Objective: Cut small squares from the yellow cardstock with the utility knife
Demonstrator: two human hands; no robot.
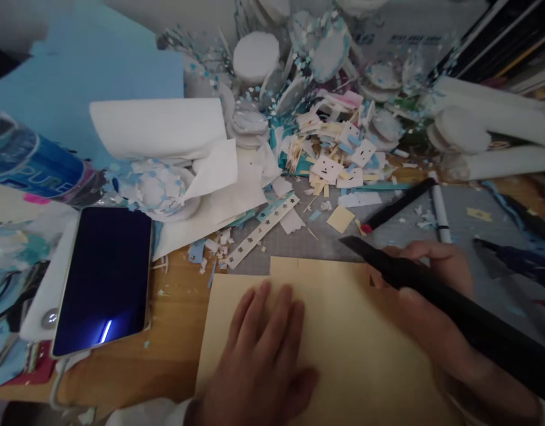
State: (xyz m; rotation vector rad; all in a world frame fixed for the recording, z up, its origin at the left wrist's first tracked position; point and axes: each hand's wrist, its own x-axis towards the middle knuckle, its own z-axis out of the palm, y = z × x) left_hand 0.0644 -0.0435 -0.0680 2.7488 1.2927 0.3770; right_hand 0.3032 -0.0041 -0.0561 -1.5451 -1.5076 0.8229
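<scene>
A cream-yellow sheet of paper (338, 337) lies at the front, partly over a grey cutting mat (254, 254). A step shows in its top edge. My left hand (258, 361) rests flat on the sheet with its fingers stretched forward. Held in my right hand (436, 328) is a black utility knife (463, 313), its dark blade pointing up and left. The knife is tilted over the paper's right part; whether the blade touches anything is not clear. Beyond the sheet lie a small yellow paper square (340, 219) and a star-punched paper strip (263, 232).
On the left stand a dark-screened tablet (106, 278) and a tilted water bottle (45, 160). Paper cutouts (329, 157) are heaped at the back beside white discs (255, 57). A black pen (400, 204) and a white pen (441, 210) lie on the mat. A glue gun (516, 260) is at right.
</scene>
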